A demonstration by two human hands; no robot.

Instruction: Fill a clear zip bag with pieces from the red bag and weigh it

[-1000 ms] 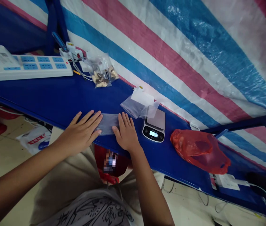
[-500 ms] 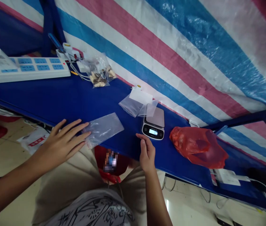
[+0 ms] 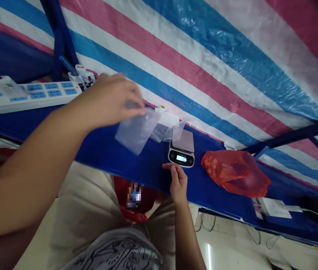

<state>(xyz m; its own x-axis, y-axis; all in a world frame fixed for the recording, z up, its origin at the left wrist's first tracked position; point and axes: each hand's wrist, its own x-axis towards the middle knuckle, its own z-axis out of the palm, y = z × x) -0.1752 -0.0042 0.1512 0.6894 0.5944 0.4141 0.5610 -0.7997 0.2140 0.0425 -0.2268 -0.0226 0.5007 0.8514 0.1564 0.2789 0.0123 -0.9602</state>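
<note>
Well left of the scale (image 3: 185,141) lies a power strip (image 3: 42,94). Nearer it, the left hand (image 3: 118,96), blurred, pinches a clear bag (image 3: 136,131) and blocks things behind. Loose bags (image 3: 159,132) overlap the scale's plate. On its near side the right hand (image 3: 179,183) curls loosely; fingertip contact I cannot tell. Right of it sits a red bag (image 3: 226,170).

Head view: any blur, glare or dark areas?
In the head view, the left hand is blurred, the right hand sharper; head view again: glare on the striped sheet, a bright streak on the floor, dark top-right corner, scale display digits unclear.
</note>
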